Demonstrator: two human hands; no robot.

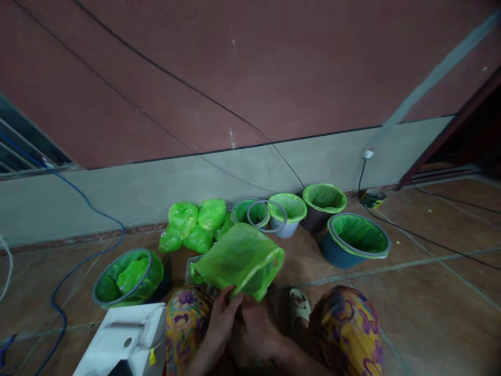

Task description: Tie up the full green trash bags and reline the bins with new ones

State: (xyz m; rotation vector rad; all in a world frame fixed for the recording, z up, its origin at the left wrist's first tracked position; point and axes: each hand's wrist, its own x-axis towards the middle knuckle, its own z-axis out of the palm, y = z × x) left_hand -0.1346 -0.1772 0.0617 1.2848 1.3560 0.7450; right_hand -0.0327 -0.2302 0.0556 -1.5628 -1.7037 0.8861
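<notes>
A translucent green plastic bag [238, 258] is puffed out in front of my knees, its mouth facing right. My left hand [223, 316] pinches its near lower edge between thumb and fingers. Close beside it, my right hand [256, 321] is closed at the same edge, its fingers partly hidden. Beneath the bag, the rim of a pale container [189, 270] shows. Behind, a loose grey ring [285, 223] leans across a green-lined bucket [239, 210] and a white lined bucket [291, 215].
A dark lined bucket [313, 216] and a blue one [336, 253] stand right. Stuffed green bags [195, 224] lie by the wall; a lined bin [104, 297] sits left. A white box [117, 334] is by my left knee. A blue hose [74, 269] and black cable [415, 232] cross the floor.
</notes>
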